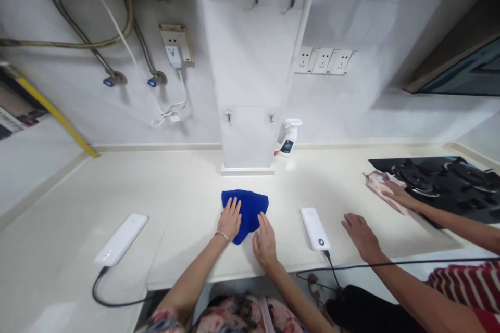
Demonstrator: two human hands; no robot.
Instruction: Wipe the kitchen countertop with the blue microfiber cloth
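Note:
A blue cloth [250, 213], folded over, lies on the white countertop [183, 192] before the pillar. My left hand [231, 217] rests flat on the cloth's left part, fingers stretched out. At the cloth's right edge is my right hand [265, 243], its fingers apart and curved, the fingertips at or just touching the fabric; whether it grips any of it is not plain, but no cloth shows inside the hand. A white power bank [314, 229] with a black cable lies to the right of my right hand.
A co-worker's hand [399, 195] presses a pink cloth [380, 187] beside the black gas stove [461, 187]; their other hand [361, 237] is over the counter. Another white power bank [122, 239] lies left. A spray bottle [289, 138] stands by the pillar [250, 73].

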